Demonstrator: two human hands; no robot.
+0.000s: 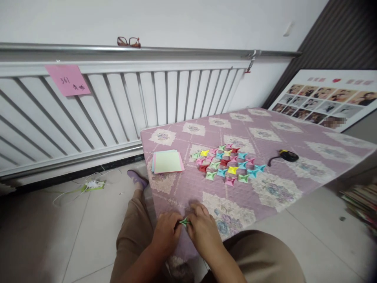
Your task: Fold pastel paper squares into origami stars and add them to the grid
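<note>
Between my two hands, at the near edge of the table, is a small folded piece of green paper (184,222). My left hand (167,232) pinches its left end, and my right hand (204,230) grips its right end with the fingers curled. Parts of the green paper are hidden by the fingertips. Beyond my hands, several folded paper pieces (224,162) in pink, red, yellow, blue and green stand close together in rows. To their left lies a stack of square paper sheets (168,162), pale yellow-green on top with blue and pink showing beneath.
A purple flowered cloth covers the table (188,188). A black object with a strap (288,156) lies at right. Behind stand a radiator (165,94) and a framed photo board (326,98). Glasses (129,42) rest on the pipe; a power strip (94,184) lies on the floor.
</note>
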